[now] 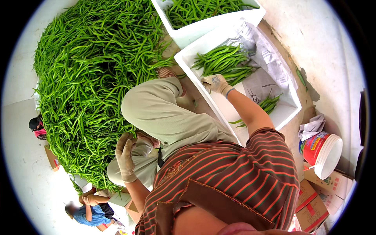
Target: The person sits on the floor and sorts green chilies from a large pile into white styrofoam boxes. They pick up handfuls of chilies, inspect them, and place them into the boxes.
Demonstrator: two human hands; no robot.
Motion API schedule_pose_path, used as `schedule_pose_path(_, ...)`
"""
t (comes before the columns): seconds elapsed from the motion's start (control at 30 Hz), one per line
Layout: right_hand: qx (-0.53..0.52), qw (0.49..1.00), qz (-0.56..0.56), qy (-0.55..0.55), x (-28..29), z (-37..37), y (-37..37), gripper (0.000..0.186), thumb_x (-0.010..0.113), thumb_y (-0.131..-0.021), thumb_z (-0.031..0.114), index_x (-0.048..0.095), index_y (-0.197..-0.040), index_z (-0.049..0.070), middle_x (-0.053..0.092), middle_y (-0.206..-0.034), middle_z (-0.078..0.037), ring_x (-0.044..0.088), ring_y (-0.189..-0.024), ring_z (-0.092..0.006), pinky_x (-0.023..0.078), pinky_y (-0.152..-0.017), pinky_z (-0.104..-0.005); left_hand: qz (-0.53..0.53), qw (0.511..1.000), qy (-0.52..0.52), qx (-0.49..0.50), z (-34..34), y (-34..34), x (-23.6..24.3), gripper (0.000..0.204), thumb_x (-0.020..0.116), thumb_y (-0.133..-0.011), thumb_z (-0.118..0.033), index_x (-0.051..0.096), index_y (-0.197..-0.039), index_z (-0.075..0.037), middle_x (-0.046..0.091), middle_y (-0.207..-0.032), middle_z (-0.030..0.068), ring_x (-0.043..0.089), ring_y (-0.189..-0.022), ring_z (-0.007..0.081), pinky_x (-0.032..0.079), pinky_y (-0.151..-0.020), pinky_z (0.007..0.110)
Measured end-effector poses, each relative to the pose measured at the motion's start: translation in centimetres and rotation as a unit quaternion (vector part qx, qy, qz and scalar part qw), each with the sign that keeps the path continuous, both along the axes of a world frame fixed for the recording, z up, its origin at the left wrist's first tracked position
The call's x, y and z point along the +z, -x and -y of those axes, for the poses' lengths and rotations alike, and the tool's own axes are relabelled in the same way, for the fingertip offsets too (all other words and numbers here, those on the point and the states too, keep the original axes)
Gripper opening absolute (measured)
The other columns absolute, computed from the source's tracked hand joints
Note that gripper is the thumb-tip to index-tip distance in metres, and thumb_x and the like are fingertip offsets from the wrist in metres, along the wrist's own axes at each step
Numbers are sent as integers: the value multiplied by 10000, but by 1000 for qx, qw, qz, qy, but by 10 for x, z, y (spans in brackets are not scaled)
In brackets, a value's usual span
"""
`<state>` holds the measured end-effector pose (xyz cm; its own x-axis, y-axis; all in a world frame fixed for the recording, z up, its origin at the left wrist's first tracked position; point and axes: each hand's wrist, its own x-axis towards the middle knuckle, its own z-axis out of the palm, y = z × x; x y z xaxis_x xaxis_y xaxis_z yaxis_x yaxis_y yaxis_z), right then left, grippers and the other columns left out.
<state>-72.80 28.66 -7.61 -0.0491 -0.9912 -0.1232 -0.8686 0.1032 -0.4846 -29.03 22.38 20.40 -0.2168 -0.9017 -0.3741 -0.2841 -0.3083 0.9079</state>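
My right hand, in a pale work glove, reaches into a white foam box. Its fingers are curled beside the lower edge of a bundle of long green chili peppers; whatever they hold is hidden. A smaller bunch of green chilies lies nearer me in that box, on printed paper that also lines the far wall. My left hand, gloved too, is raised beside my knee at the edge of a big heap of green chilies. Its fingers are stretched out and no pepper shows in them.
Another white foam box filled with chilies stands beyond the first. At right are a red-and-white bucket and cardboard boxes. A person in blue sits at lower left; another person is behind the heap.
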Motion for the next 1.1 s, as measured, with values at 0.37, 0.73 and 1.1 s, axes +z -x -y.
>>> schedule_pose_path(0.37,-188,864,278,375,230,-23,29,175,606,-945,141,643,-1049,5,648,-744,-70,615,-626,-130,495,-556,-266,-19,1000,7,21,8,-4,-6,448,633,-951,-150,518,-1334,52,636,-1208,152,651,-992,201,516,-885,326)
schedule_pose_path(0.73,-250,894,-154,338,322,58,94,319,643,-917,277,604,-1183,105,724,-877,-84,707,-779,-266,555,-686,-399,-60,998,18,13,9,-20,-20,405,584,-969,-128,524,-1338,28,655,-1207,140,668,-1005,176,531,-852,280)
schedule_pose_path(1.1,-13,987,-5,159,265,100,-70,281,583,-914,229,626,-1152,86,693,-1002,-178,676,-908,-348,529,-777,-432,-82,996,15,14,23,-58,-1,422,618,-945,-120,525,-1305,80,645,-1154,114,615,-1017,158,487,-904,284)
